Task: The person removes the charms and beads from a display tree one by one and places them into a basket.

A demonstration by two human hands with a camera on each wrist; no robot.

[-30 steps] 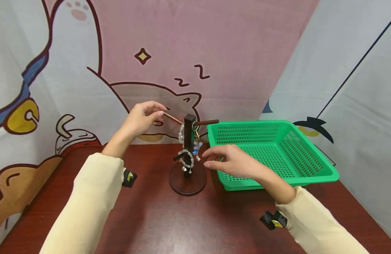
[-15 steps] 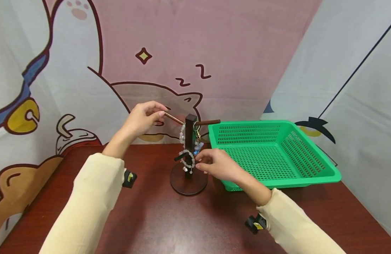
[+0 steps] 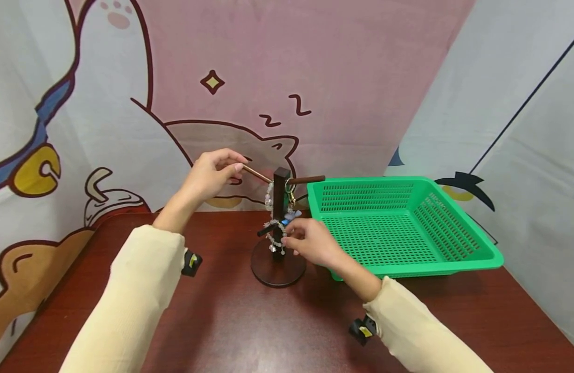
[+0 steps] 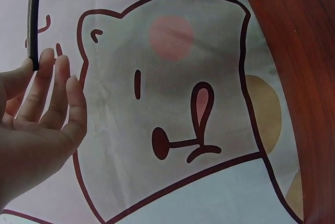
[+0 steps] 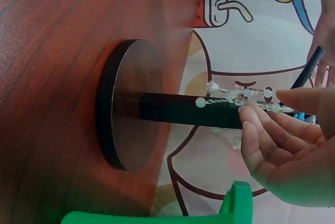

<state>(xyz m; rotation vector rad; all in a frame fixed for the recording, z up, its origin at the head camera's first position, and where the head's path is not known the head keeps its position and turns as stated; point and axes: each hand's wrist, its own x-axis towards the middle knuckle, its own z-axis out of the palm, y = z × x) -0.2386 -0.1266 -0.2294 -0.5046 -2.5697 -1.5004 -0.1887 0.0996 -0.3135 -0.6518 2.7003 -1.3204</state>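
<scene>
A dark wooden jewelry stand (image 3: 278, 197) with a round base (image 3: 267, 273) stands on the table. My left hand (image 3: 211, 175) pinches the tip of its upper left peg (image 3: 256, 172) between thumb and fingers. From the lower front peg (image 3: 267, 229) hangs a clear beaded bracelet (image 3: 274, 240), and my right hand (image 3: 313, 241) pinches its beads (image 5: 256, 98) at the right side. Another beaded bracelet (image 3: 269, 198) hangs on the left peg. Gold charms (image 3: 291, 196) and a blue piece (image 3: 292, 216) hang below the upper right peg (image 3: 307, 180); their lower ends are partly hidden by my right hand.
A green plastic basket (image 3: 422, 269) sits to the right of the stand, close to my right hand. Behind the dark red tabletop (image 3: 212, 305) hangs a cloth with cartoon drawings (image 3: 343, 93). A dark camera mount is worn at each wrist.
My right hand has moved left from beside the basket to the lower bracelet and now pinches its beads. My left hand keeps its grip on the peg.
</scene>
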